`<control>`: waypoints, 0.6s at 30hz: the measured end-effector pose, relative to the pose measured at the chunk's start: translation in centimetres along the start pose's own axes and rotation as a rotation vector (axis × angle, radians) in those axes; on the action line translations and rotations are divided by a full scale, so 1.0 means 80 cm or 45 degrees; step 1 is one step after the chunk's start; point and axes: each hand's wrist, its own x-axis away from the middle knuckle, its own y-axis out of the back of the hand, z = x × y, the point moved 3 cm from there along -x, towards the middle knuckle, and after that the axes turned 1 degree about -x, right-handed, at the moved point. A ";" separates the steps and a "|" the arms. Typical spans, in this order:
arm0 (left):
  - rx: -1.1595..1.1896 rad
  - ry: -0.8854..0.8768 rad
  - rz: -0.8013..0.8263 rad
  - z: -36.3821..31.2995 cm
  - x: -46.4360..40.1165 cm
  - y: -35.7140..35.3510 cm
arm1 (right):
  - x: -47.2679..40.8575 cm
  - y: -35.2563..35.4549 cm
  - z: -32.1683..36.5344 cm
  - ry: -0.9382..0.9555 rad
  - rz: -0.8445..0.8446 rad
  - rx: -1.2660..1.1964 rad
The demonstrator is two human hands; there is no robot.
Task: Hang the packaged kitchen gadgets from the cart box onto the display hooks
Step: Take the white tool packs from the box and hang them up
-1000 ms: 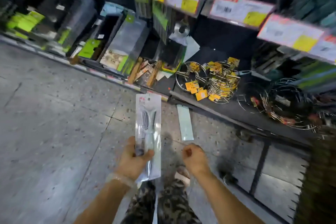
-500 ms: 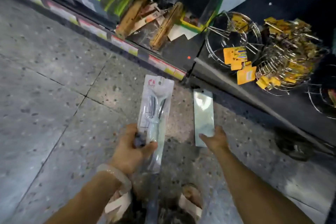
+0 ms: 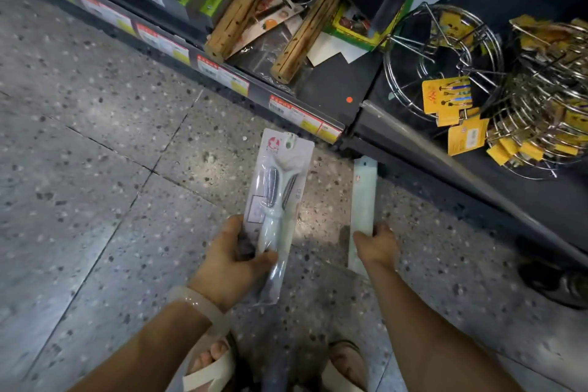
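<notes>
My left hand (image 3: 230, 259) grips the lower part of a clear packaged kitchen gadget (image 3: 278, 197), a pale-handled peeler set on a white card, held upright above the floor. My right hand (image 3: 378, 247) pinches the lower part of a second package (image 3: 363, 200), a narrow pale green card, which is tipped up on its edge off the grey speckled floor (image 3: 95, 169). Neither the cart box nor the display hooks are in view.
The bottom shelf (image 3: 331, 89) runs diagonally across the top, edged with red price labels (image 3: 305, 116). It holds wooden blocks (image 3: 237, 14), green boxes, and wire racks (image 3: 445, 64) with yellow tags. My sandalled feet (image 3: 210, 363) stand below. A dark shoe (image 3: 553, 280) sits at right.
I have bent down toward the floor. My right hand reached the pale green package lying there and now has it tipped up on its edge. My left hand keeps its package.
</notes>
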 end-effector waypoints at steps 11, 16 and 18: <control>0.155 0.140 -0.172 -0.024 0.081 -0.006 | 0.190 0.076 0.049 0.073 0.424 -0.511; 0.223 0.127 -0.193 -0.085 0.159 -0.012 | 0.320 0.154 0.089 0.383 0.401 -0.552; 0.340 0.109 -0.139 -0.119 0.196 -0.012 | 0.365 0.178 0.106 0.500 0.354 -0.455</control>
